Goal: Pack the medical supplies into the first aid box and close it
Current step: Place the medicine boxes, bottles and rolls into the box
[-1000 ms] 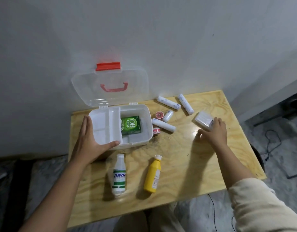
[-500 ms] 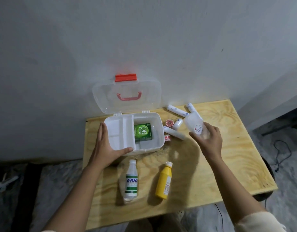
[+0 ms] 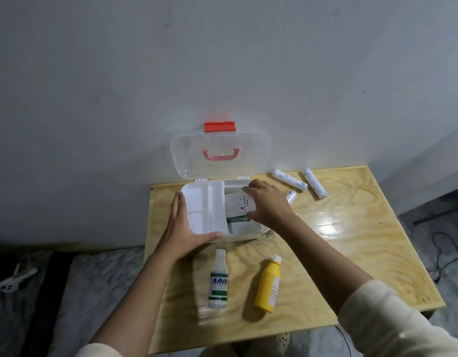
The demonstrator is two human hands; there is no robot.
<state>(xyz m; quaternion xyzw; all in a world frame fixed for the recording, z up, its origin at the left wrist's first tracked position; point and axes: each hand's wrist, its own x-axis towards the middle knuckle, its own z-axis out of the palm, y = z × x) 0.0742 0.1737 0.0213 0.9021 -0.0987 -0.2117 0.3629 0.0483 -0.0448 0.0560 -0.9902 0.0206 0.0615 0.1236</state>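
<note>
The white first aid box (image 3: 248, 234) stands open on the wooden table (image 3: 351, 240), its clear lid (image 3: 220, 150) upright against the wall. A white divided tray (image 3: 204, 207) fills its left half. My left hand (image 3: 182, 229) clasps the box's left front corner. My right hand (image 3: 268, 203) holds a clear packet printed "CLING FILM" (image 3: 239, 206) down inside the box, over a green carton (image 3: 238, 220) that is mostly hidden. A white bottle (image 3: 218, 279) and a yellow bottle (image 3: 268, 284) lie in front of the box.
Two wrapped bandage rolls (image 3: 289, 179) (image 3: 314, 186) lie at the table's back right, and a third roll (image 3: 291, 196) peeks out behind my right hand. The wall is close behind the box. A cable (image 3: 444, 253) runs on the floor to the right.
My right hand picked up the clear packet from the table's right side, carried it left and lowered it into the box. My left hand stayed on the box.
</note>
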